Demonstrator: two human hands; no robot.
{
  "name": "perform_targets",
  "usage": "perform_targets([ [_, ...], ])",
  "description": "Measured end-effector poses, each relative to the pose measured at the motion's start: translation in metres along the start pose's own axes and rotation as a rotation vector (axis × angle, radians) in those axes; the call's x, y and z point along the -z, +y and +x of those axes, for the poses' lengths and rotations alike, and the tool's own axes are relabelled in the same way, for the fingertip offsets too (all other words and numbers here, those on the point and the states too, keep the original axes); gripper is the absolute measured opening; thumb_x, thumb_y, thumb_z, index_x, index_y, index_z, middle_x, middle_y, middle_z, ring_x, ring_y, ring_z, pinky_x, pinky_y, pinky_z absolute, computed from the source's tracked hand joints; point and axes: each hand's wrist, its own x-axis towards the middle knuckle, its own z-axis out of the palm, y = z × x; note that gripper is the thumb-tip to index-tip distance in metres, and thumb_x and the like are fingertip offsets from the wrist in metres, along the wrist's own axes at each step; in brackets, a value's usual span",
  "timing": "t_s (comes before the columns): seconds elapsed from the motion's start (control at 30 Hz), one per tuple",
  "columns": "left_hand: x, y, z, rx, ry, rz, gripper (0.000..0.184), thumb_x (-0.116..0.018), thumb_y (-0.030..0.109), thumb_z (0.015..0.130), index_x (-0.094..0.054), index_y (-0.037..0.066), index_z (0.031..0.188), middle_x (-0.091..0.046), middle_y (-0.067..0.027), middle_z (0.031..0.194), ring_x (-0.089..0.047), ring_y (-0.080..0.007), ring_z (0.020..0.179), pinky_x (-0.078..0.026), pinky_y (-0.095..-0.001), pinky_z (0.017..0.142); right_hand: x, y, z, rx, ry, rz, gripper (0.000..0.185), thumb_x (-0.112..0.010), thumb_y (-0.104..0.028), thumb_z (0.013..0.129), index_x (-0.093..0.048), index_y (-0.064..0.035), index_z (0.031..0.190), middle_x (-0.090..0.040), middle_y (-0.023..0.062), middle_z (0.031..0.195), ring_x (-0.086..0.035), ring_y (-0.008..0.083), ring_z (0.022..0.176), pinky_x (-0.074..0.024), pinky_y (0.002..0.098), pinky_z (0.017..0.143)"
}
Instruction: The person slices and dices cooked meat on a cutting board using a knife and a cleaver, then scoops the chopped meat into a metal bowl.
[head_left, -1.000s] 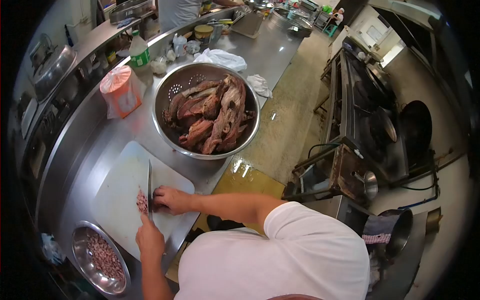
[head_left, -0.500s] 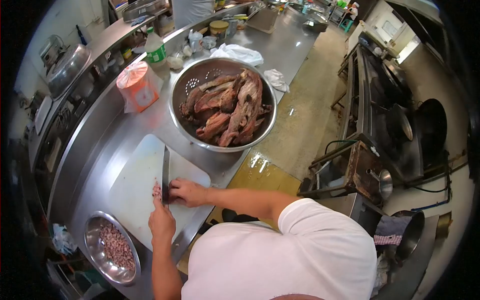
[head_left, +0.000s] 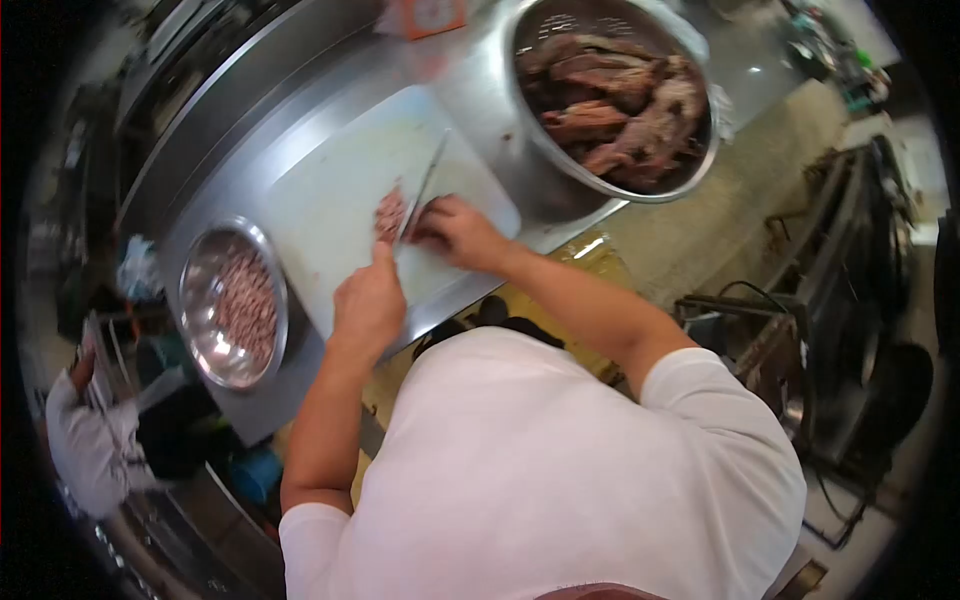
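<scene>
My left hand (head_left: 368,298) is closed around the handle end of a knife (head_left: 428,180), whose blade points away across the white cutting board (head_left: 330,205). Just right of the blade, my right hand (head_left: 462,235) has its fingers curled against a dark piece of meat, mostly hidden beneath them. Chopped meat (head_left: 389,212) lies along the blade's left side. A steel bowl (head_left: 200,290) of diced meat (head_left: 247,305) sits left of the board. Beyond the board at the upper right, a large steel colander (head_left: 520,95) holds long chunks of browned meat (head_left: 650,120).
The steel counter (head_left: 540,215) runs under the board and bowls. An orange package (head_left: 432,15) is at the top. Another person in white (head_left: 85,445) is at the lower left. Dark woks (head_left: 895,395) and a metal stand occupy the right side.
The view has tilted down and turned, shifting the board and colander up and right. The other person at the lower left has come into view. Both hands remain at the knife and meat.
</scene>
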Motion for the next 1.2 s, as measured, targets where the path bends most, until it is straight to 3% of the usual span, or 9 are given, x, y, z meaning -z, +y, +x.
perform_targets([
  [0.23,-0.031,-0.005,0.026,0.012,0.022,-0.061,0.027,-0.050,0.002,0.089,-0.044,-0.003,0.115,-0.069,-0.0335,0.090,-0.068,-0.0524,0.087,-0.051,-0.0616,0.083,-0.004,-0.005,-0.004,-0.002,0.031,-0.057,0.023,-0.077,-0.010,0.082,-0.072,-0.0108,0.105,-0.066,0.0128,0.108,-0.061,0.0380,0.103,-0.0508,0.0466,0.092],
  [0.37,0.002,-0.001,-0.007,0.017,-0.053,-0.043,0.025,-0.050,0.002,0.090,-0.044,-0.004,0.113,-0.070,-0.0337,0.091,-0.069,-0.0521,0.089,-0.052,-0.0605,0.082,0.001,-0.008,-0.002,0.014,0.040,-0.184,0.023,-0.078,-0.012,0.082,-0.071,-0.0099,0.104,-0.066,0.0124,0.109,-0.060,0.0378,0.100,-0.0512,0.0465,0.090],
  [0.5,-0.033,-0.011,-0.005,0.064,-0.053,-0.050,0.023,-0.049,0.002,0.090,-0.045,-0.004,0.112,-0.069,-0.0342,0.091,-0.068,-0.0529,0.088,-0.052,-0.0615,0.083,0.000,-0.009,-0.003,-0.039,0.039,-0.159,0.022,-0.080,-0.015,0.082,-0.070,-0.0084,0.100,-0.063,0.0116,0.099,-0.060,0.0363,0.096,-0.0512,0.0451,0.086],
  [0.63,-0.037,-0.012,0.019,0.060,0.027,-0.142,0.023,-0.050,0.013,0.100,-0.045,0.001,0.119,-0.069,-0.0324,0.090,-0.066,-0.0537,0.089,-0.049,-0.0617,0.084,0.009,-0.011,0.002,-0.020,-0.037,-0.165,0.023,-0.081,-0.015,0.081,-0.070,-0.0072,0.100,-0.061,0.0123,0.096,-0.060,0.0365,0.096,-0.0514,0.0453,0.086],
  [0.73,-0.030,-0.019,0.015,0.079,0.009,-0.154,0.030,-0.050,0.017,0.102,-0.046,0.000,0.126,-0.069,-0.0339,0.093,-0.066,-0.0541,0.091,-0.049,-0.0613,0.085,0.019,-0.007,0.013,-0.159,-0.108,-0.099,0.024,-0.079,-0.016,0.083,-0.068,-0.0036,0.101,-0.062,0.0157,0.098,-0.059,0.0400,0.098,-0.0507,0.0481,0.088],
  [0.8,-0.027,-0.016,0.008,0.094,-0.015,-0.181,0.035,-0.049,0.014,0.100,-0.044,-0.001,0.132,-0.068,-0.0352,0.098,-0.066,-0.0538,0.094,-0.050,-0.0610,0.086,0.012,0.011,0.026,-0.032,0.340,-0.214,0.028,-0.074,-0.017,0.089,-0.064,0.0000,0.109,-0.063,0.0198,0.103,-0.059,0.0422,0.098,-0.0494,0.0499,0.089],
  [0.9,-0.020,-0.012,0.003,0.116,-0.038,-0.191,0.040,-0.048,0.012,0.100,-0.043,0.002,0.138,-0.068,-0.0343,0.104,-0.065,-0.0532,0.098,-0.050,-0.0601,0.087,-0.005,0.049,0.037,-0.298,0.140,-0.296,0.017,-0.064,-0.009,0.083,-0.064,0.0021,0.096,-0.064,0.0258,0.105,-0.060,0.0449,0.100,-0.0492,0.0520,0.091],
  [1.03,-0.023,-0.021,0.008,0.074,-0.025,-0.205,0.019,-0.051,0.012,0.102,-0.047,-0.003,0.114,-0.066,-0.0362,0.098,-0.063,-0.0565,0.095,-0.048,-0.0612,0.081,-0.009,0.039,0.037,-0.243,0.269,-0.321,0.012,-0.060,-0.004,0.080,-0.064,0.0006,0.090,-0.061,0.0221,0.096,-0.059,0.0430,0.097,-0.0503,0.0500,0.087],
  [1.2,-0.028,-0.018,0.026,-0.001,0.017,-0.149,0.021,-0.049,0.012,0.103,-0.047,-0.004,0.116,-0.068,-0.0336,0.095,-0.065,-0.0542,0.092,-0.048,-0.0614,0.082,-0.012,0.056,0.044,-0.324,0.296,-0.304,0.006,-0.067,-0.005,0.080,-0.066,-0.0027,0.086,-0.062,0.0188,0.097,-0.059,0.0414,0.097,-0.0514,0.0489,0.086],
])
